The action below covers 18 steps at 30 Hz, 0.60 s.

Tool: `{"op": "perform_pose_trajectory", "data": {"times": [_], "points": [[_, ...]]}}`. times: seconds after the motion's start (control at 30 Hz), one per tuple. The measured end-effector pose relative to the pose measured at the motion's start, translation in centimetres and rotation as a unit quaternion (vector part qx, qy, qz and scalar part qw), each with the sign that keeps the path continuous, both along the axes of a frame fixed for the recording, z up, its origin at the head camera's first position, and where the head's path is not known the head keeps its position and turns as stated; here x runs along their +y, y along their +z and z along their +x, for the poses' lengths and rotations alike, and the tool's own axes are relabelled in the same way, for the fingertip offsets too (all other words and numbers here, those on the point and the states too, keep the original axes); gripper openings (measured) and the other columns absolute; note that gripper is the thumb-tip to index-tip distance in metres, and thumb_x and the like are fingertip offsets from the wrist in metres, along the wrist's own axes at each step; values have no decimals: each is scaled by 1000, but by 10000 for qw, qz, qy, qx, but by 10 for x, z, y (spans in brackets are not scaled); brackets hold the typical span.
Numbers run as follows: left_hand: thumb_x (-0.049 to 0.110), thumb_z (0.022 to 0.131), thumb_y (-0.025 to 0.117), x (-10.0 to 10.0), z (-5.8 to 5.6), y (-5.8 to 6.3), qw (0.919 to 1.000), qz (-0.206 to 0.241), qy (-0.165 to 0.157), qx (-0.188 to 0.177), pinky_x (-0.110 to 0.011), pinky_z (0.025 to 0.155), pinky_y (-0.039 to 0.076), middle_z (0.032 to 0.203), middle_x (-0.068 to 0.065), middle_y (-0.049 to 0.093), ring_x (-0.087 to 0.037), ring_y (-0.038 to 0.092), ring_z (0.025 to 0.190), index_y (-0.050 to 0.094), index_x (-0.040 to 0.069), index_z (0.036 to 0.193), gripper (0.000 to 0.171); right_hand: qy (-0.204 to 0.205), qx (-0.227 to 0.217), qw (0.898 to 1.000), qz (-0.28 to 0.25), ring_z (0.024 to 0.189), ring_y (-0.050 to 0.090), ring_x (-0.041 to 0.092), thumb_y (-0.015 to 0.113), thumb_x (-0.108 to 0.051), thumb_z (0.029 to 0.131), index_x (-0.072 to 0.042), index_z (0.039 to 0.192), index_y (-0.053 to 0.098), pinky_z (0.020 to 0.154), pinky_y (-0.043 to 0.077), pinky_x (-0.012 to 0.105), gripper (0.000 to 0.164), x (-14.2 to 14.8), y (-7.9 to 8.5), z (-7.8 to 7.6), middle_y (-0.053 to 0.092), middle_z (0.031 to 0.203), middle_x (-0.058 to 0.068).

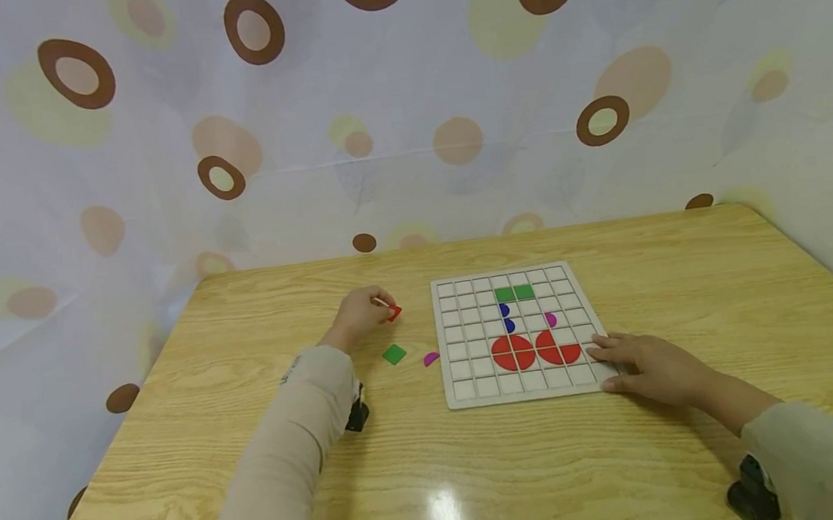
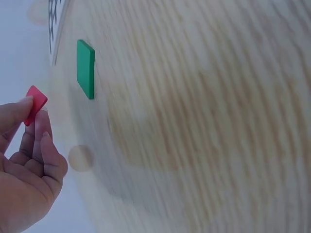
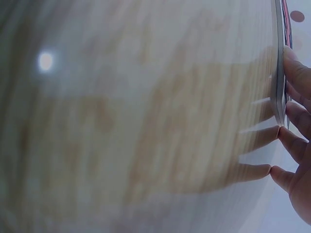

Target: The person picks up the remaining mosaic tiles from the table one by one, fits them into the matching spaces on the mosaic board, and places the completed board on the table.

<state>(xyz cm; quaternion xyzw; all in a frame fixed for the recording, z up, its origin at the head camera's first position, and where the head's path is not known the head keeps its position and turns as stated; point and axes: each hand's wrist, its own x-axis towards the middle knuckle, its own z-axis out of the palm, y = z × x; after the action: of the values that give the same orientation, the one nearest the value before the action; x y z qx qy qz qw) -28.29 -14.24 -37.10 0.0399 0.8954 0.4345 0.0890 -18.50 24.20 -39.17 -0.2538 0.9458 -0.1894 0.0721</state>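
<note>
My left hand (image 1: 362, 314) pinches a small red tile (image 1: 395, 313) between thumb and fingertips, left of the white grid board (image 1: 467, 399). In the left wrist view the red tile (image 2: 36, 104) is held above the table. A green square tile (image 1: 394, 354) and a magenta half-round tile (image 1: 431, 359) lie on the table near that hand. My right hand (image 1: 645, 365) rests with its fingers spread at the board's near right corner. On the board are a red circle (image 1: 503, 344), a red shape (image 1: 569, 353) lacking its upper right quarter, green squares (image 1: 513, 293), blue half-rounds (image 1: 509, 326) and a magenta half-round (image 1: 551, 320).
The wooden table (image 1: 542, 465) reaches back to a patterned curtain (image 1: 410, 194) that rises along its far edge and sides. A black wrist camera (image 1: 357, 415) sits under the left sleeve, another black camera (image 1: 753, 494) under the right sleeve.
</note>
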Motion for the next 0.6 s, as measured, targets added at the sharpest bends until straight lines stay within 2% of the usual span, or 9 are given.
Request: {"op": "perform_pose_trajectory", "data": {"times": [0.33,0.6], "points": [[3,83,52,16,4,4,9990,308,-315,10,-37,75,44,91,-12,56,-28,55,85,58,2,93,11,-14,56,10000,-2,118,30,39,60,-39,77,-3,121,49,90,25,52,58,0,-1,0,40,128,16],[5,84,54,32,5,5,9980,334,-526,56,-37,74,44,89,-9,56,-24,54,83,59,4,94,12,3,76,10000,18,117,31,39,59,-39,77,-3,121,50,90,26,52,57,-1,-1,0,40,128,16]]}}
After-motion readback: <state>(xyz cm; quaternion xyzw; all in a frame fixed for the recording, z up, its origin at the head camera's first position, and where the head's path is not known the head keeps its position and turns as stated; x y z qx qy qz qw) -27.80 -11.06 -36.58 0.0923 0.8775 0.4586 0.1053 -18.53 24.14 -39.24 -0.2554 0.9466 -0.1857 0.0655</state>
